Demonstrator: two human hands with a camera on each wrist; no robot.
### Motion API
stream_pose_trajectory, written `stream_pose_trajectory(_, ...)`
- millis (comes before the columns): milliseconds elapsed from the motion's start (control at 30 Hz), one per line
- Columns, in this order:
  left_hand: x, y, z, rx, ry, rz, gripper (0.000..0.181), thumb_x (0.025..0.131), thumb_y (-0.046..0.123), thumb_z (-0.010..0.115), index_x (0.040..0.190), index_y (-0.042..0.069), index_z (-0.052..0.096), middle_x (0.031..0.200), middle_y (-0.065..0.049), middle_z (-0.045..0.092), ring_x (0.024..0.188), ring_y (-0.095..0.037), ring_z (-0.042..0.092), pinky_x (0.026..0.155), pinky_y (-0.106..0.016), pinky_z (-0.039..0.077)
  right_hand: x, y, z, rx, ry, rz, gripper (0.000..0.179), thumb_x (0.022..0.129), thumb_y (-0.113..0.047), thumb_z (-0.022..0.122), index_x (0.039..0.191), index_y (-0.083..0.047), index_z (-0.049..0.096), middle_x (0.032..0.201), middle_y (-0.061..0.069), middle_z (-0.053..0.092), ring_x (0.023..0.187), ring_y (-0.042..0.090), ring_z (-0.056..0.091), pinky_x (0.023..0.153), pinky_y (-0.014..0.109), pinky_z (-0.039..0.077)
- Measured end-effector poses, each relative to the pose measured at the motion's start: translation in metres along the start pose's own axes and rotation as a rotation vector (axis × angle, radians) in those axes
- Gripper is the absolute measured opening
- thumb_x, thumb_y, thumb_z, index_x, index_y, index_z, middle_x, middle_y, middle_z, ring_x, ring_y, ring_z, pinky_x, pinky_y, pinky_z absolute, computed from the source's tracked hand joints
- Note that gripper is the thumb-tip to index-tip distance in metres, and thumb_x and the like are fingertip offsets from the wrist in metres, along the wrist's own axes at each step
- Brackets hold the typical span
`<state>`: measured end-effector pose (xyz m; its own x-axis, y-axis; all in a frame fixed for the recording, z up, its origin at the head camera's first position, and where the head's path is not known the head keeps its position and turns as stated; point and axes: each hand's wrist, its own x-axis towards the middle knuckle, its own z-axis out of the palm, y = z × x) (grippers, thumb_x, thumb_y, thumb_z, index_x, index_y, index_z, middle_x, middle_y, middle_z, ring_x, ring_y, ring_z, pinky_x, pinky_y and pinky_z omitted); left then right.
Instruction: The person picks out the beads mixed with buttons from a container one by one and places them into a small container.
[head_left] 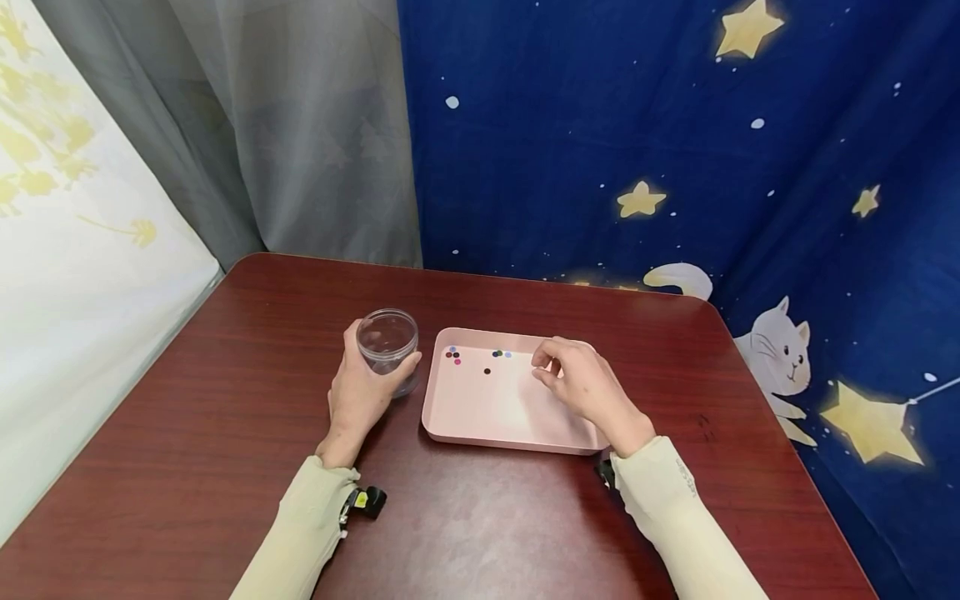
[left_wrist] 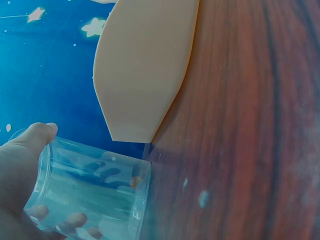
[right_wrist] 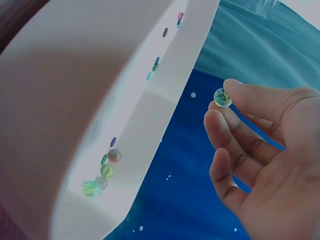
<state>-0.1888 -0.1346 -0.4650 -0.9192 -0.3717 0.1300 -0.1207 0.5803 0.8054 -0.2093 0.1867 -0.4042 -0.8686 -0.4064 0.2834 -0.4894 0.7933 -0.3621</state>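
Note:
My left hand (head_left: 352,400) grips a clear, open-topped plastic jar (head_left: 388,335) to the left of a pink tray (head_left: 480,417). In the left wrist view the thumb lies along the jar's rim end and the fingertips show through its wall. Over the right part of the tray, my right hand (head_left: 588,379) pinches a small glass marble (right_wrist: 222,98) with green and yellow swirls between thumb and fingertips. More glass marbles (right_wrist: 92,188) lie in one end of the tray, hidden behind the right hand in the head view. Several small coloured discs (head_left: 457,362) lie along the tray's far side.
The tray and jar are on a dark red wooden table (head_left: 480,533). Behind it hang a blue star-patterned curtain (head_left: 540,183) and a grey curtain (head_left: 330,150). A white cloth (head_left: 82,275) hangs at the left edge.

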Motion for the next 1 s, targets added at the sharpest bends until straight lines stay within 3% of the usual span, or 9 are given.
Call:
stream_pose_trajectory(367, 0.000, 0.002, 0.002, -0.002, -0.001, 0.002, 0.104, 0.076, 0.076, 0.077, 0.159, 0.041, 0.025, 0.143, -0.009, 0.065, 0.122, -0.041, 0.066, 0.097, -0.063, 0.048, 0.010, -0.012, 0.003, 0.040, 0.069, 0.018, 0.008, 0.092, -0.019, 0.080, 0.093, -0.021, 0.072, 0.091, -0.007, 0.073, 0.081, 0.013, 0.070, 0.075, 0.036, 0.050)
stream_pose_trajectory(667, -0.001, 0.000, 0.000, 0.002, -0.005, -0.007, 0.106, 0.076, 0.076, 0.076, 0.161, 0.039, 0.024, 0.145, -0.010, 0.063, 0.124, -0.041, 0.065, 0.098, -0.065, 0.046, 0.017, -0.024, 0.009, 0.156, 0.092, 0.024, 0.007, 0.094, -0.019, 0.079, 0.099, -0.019, 0.075, 0.092, -0.008, 0.071, 0.082, 0.010, 0.066, 0.071, 0.029, 0.049)
stream_pose_trajectory(1000, -0.002, -0.005, -0.003, 0.008, -0.009, -0.012, 0.106, 0.076, 0.078, 0.075, 0.160, 0.041, 0.023, 0.145, -0.011, 0.063, 0.123, -0.041, 0.065, 0.098, -0.064, 0.046, 0.021, -0.035, 0.018, 0.281, 0.112, -0.008, 0.007, 0.094, -0.012, 0.077, 0.099, -0.015, 0.074, 0.093, -0.003, 0.071, 0.083, 0.014, 0.066, 0.081, 0.043, 0.056)
